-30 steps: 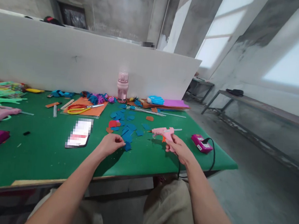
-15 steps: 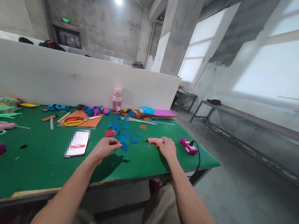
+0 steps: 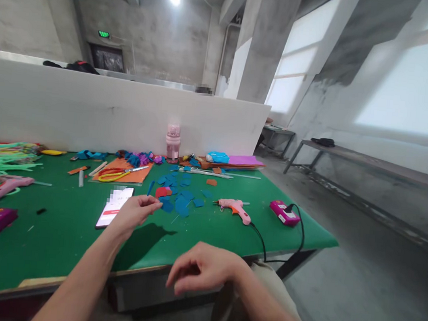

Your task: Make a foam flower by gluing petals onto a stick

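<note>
My left hand [image 3: 139, 213] hovers over the green table with thumb and fingers pinched. A thin blue piece [image 3: 150, 188], seen edge-on, stands up from behind its fingers and appears to be held there. Flat blue pieces [image 3: 182, 205] lie scattered just beyond the fingertips, with a red piece [image 3: 162, 192] among them. My right hand [image 3: 204, 268] is at the table's front edge, empty, its fingers loosely curled and the thumb apart. Farther up, a pink glue gun [image 3: 234, 207] lies on the table, nozzle to the left, its black cord running over the edge.
A phone [image 3: 114, 207] lies left of my left hand. Scissors [image 3: 117, 174] rest on an orange sheet. Behind stand a pink bottle [image 3: 173, 143] and a white partition [image 3: 135, 118]. A magenta power box [image 3: 283, 213] is at right; a second glue gun [image 3: 7, 187] lies at left.
My right hand has let go of the glue gun and drawn back toward me to the table's edge. My left hand has moved slightly left, and a blue piece now stands up behind its fingers.
</note>
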{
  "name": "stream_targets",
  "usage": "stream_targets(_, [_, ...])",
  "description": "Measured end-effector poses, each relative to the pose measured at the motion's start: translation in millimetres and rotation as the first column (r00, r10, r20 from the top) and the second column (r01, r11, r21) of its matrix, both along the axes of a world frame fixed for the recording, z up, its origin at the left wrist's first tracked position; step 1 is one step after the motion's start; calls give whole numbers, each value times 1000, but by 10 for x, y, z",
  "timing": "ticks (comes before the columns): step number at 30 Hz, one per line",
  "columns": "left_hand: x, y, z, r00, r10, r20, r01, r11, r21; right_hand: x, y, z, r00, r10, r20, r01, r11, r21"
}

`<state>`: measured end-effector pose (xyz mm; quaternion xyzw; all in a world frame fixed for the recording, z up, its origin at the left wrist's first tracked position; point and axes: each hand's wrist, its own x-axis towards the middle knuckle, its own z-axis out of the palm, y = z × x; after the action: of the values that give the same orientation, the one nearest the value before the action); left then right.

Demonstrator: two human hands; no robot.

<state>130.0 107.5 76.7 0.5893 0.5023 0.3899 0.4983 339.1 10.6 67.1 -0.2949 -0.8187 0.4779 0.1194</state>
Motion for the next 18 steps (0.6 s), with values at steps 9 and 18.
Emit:
stream_targets(9, [82, -161, 117, 974, -165, -153, 163, 986, -30, 379, 470, -68, 524, -728, -443, 780, 619, -94])
stream_targets(18, [370, -177, 100, 842, -336, -421, 413, 905, 103, 69, 400, -83, 740, -601, -304, 671, 696, 255])
